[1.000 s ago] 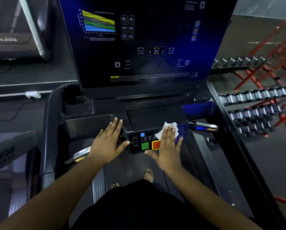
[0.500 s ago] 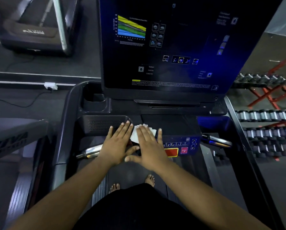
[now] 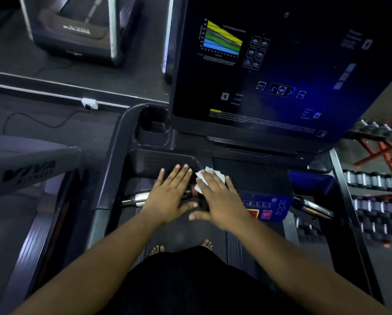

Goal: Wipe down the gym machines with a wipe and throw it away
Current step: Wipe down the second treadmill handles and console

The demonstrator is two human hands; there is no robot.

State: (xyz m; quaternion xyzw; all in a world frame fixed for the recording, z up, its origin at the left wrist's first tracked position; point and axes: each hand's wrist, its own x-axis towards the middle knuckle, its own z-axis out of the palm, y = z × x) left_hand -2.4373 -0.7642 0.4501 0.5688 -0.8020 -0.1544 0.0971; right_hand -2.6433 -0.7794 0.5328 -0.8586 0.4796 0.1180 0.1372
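Note:
I stand on a dark treadmill whose big console screen (image 3: 281, 71) rises ahead. Below it sits the control panel (image 3: 267, 205) with red and blue buttons. A white wipe (image 3: 200, 178) lies on the left part of that panel, flattened under the straight fingers of my right hand (image 3: 220, 198). Only the wipe's far and left edges show past the fingers. My left hand (image 3: 170, 196) rests flat, fingers straight, on the console just left of the wipe, over the inner end of the left chrome handle (image 3: 137, 200). The two thumbs nearly meet.
A cup holder (image 3: 154, 130) sits at the console's left rear. The right chrome handle (image 3: 313, 206) sticks out beside the panel. Dumbbell racks (image 3: 377, 196) on red frames line the right. Another machine's arm (image 3: 29, 171) lies at left, a further treadmill (image 3: 76, 30) stands beyond, and a wall socket (image 3: 90, 103) with cable.
My right hand slid the wipe leftward across the control panel, from over the red button to the panel's left end beside my left hand. The view has swung left.

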